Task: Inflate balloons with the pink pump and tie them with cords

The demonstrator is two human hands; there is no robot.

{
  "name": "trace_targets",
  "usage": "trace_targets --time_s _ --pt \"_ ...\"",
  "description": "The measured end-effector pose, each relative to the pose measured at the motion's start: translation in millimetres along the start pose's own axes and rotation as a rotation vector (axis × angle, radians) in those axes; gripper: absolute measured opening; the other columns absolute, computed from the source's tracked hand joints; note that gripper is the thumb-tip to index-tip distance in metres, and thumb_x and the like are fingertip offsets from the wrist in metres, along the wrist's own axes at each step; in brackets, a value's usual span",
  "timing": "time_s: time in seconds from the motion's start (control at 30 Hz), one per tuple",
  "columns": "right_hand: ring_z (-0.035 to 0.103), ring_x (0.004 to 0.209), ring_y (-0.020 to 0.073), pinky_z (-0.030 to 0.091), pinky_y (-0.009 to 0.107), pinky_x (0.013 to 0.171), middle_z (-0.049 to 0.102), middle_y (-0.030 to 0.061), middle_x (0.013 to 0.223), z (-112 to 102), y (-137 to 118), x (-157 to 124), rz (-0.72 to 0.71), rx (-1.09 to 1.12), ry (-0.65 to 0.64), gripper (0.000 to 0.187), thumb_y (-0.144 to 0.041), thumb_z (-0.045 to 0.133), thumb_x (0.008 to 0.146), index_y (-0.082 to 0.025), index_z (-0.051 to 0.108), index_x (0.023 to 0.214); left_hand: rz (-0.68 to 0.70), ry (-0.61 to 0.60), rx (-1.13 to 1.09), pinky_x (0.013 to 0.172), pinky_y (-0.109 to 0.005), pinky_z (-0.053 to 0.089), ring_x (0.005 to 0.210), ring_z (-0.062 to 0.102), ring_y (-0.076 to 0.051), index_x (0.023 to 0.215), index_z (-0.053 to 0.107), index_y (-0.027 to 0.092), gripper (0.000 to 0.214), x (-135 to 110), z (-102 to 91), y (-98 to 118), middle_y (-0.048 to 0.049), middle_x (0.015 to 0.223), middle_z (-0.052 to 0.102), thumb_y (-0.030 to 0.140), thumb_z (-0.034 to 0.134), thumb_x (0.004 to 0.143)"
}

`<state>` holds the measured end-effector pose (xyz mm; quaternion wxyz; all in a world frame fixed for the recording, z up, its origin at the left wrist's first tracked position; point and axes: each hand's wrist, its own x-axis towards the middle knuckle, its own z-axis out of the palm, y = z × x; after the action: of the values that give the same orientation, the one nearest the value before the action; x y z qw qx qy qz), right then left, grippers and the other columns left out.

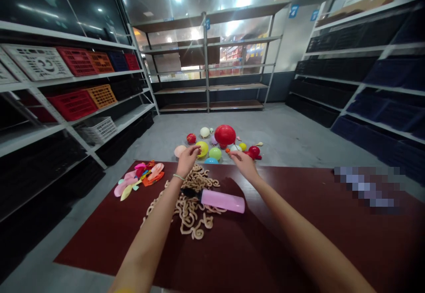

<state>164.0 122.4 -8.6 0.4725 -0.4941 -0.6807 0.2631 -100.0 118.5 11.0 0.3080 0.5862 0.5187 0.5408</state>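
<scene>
As the left hand (187, 160) reaches toward a yellow balloon (202, 149) on the floor (292, 133) beyond the table (99, 248), its fingers curl, contact unclear; the right hand (241, 165) has fingers slightly spread. Balloon judged light, fragile: hold gently at neck.

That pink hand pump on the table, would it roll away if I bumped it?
Probably, yes: the pink hand pump is a smooth, round tube lying on its side. The beige coiled strands under its nozzle end may slow it a little. It looks like hollow plastic, so it's likely light for its size and easy to push across the dark red table.
</scene>
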Motion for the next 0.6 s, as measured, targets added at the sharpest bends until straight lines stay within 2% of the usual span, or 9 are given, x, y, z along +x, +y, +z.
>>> trace_targets --time_s 0.2,0.3,0.47,0.6 --pt "0.068 0.097 0.0235 0.051 0.041 0.09 0.074 0.0047 0.104 36 -43 -38 -0.092 0.007 -0.171 0.023 -0.034 0.053 0.09 -0.024 0.072 0.099 0.003 -0.009 0.073 0.079 -0.032 0.055 0.086 0.071 -0.02 0.11 0.072 0.018 0.031 -55 -50.5 8 -0.0078 0.093 0.076 0.036 0.056 0.09" --pt "0.067 0.097 0.0231 0.05 0.04 0.089 0.074 0.0043 0.104 58 -66 -53 -0.203 -0.051 -0.254 0.024 -0.032 0.05 0.093 -0.025 0.072 0.101 0.008 0.044 0.181 0.083 -0.033 0.054 0.087 0.07 -0.02 0.107 0.072 0.018 0.029 -77 -77.0 0 -0.0072 0.092 0.076 0.034 0.055 0.091" --pt "0.068 0.097 0.0216 0.05 0.038 0.088 0.074 0.003 0.106 107 -90 -60 -0.301 -0.067 -0.393 0.023 -0.027 0.049 0.093 -0.026 0.071 0.102 0.004 0.251 0.34 0.09 -0.036 0.051 0.095 0.069 -0.022 0.105 0.072 0.019 0.025 -102 -121.4 -34 -0.0075 0.097 0.075 0.029 0.054 0.092" --pt "0.068 0.094 0.0211 0.051 0.038 0.086 0.074 0.0048 0.104 162 -100 -46 -0.328 -0.094 -0.519 0.023 -0.022 0.051 0.093 -0.025 0.07 0.105 -0.029 0.469 0.403 0.095 -0.038 0.049 0.102 0.067 -0.024 0.106 0.071 0.019 0.025 -107 -147.2 -54 -0.0094 0.107 0.073 0.028 0.053 0.092"
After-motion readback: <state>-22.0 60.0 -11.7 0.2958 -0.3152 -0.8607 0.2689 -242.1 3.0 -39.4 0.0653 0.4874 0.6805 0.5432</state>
